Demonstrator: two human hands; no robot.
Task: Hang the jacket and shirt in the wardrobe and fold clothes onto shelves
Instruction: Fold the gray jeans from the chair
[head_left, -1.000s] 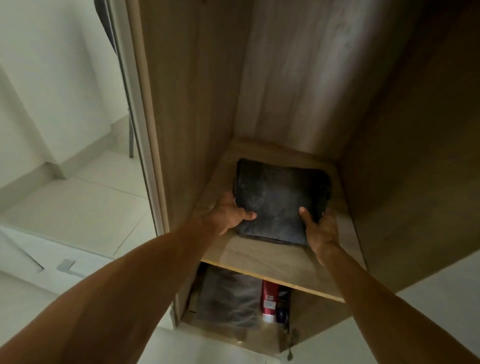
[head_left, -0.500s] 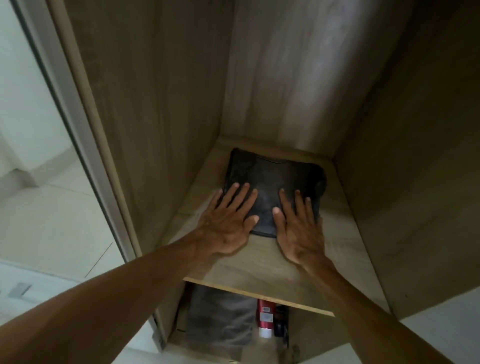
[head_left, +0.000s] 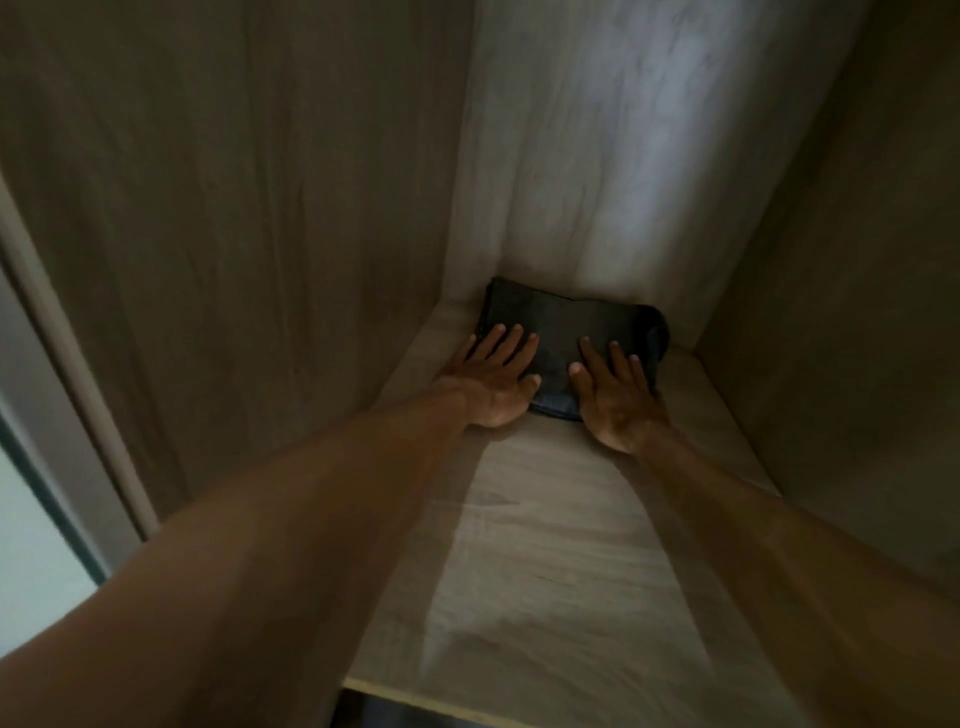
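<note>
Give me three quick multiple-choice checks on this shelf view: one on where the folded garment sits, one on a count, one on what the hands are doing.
1. Where is the folded dark garment?
A. At the shelf's front edge
B. At the back of the shelf, against the rear panel
C. Hanging from a rail

2. How many folded garments lie on this shelf?
A. One
B. Two
C. Three

3. How are the left hand and right hand placed?
A. Both clenched around a hanger
B. One hand off the shelf
C. Both open, palms down, fingers flat on the garment

Key: 1 B, its far edge meets the back wall. 2 A, only one dark bundle shows. 3 C, fingers are spread on the cloth.
</note>
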